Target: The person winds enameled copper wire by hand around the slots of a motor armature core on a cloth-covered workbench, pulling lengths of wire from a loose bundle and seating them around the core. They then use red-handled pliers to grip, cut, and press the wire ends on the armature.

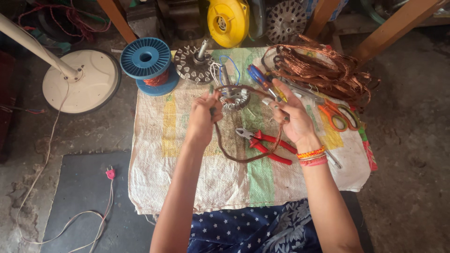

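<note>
left hand [204, 114] raised over the woven sack cloth [206, 182], fingers curled tight around one side of a brown wire loop [243, 157]. right hand [291, 115] at the loop's other side, palm turned up, fingers half spread, thumb and forefinger pinching the strand near the top. the loop hangs between both hands and sags toward the near side, its low bend just above the cloth.

just far of the hands, between them, a small grey stator [236, 99] lies on the cloth; whether the loop touches it, cannot tell. red-handled pliers [265, 142] lie under the loop, near the right wrist. orange-handled scissors [338, 115] to the right. a tangle of copper wire [323, 70] at the far right corner. blue spool [147, 63] at the far left, a second stator with a shaft [194, 63] beside it.
</note>
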